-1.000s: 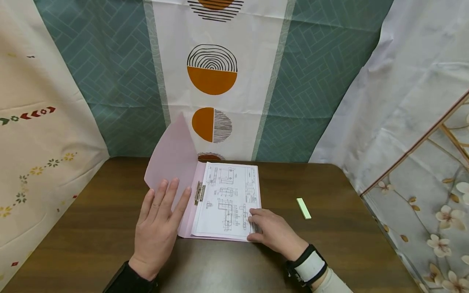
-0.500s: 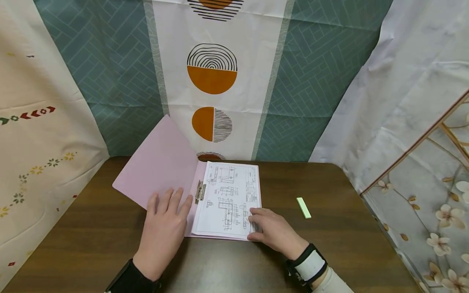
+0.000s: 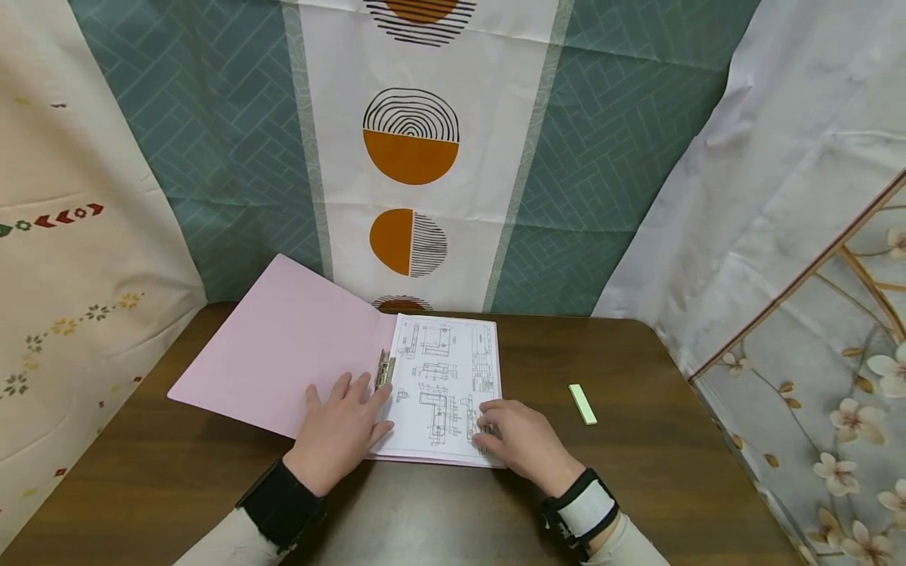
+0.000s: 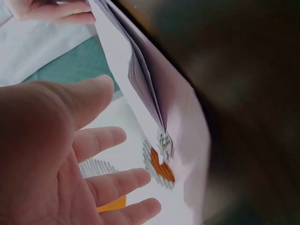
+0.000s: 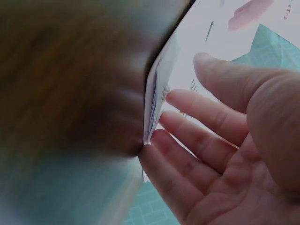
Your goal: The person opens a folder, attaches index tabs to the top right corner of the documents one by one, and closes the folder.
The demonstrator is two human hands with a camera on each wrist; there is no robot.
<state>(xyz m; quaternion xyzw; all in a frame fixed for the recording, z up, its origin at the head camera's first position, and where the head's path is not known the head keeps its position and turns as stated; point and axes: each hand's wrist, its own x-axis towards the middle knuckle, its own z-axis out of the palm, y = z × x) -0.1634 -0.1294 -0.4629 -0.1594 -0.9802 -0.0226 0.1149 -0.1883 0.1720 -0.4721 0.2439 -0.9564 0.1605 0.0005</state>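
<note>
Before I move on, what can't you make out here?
Top sheet: lettering too small, head view.
Lower sheets: covered by the top sheet in the head view; edges too blurred to count, left wrist view.
Right hand: cut off by the top edge, left wrist view.
Table: blurred, right wrist view.

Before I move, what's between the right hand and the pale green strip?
Nothing: the head view shows only bare brown tabletop between the right hand and the pale green strip.
</note>
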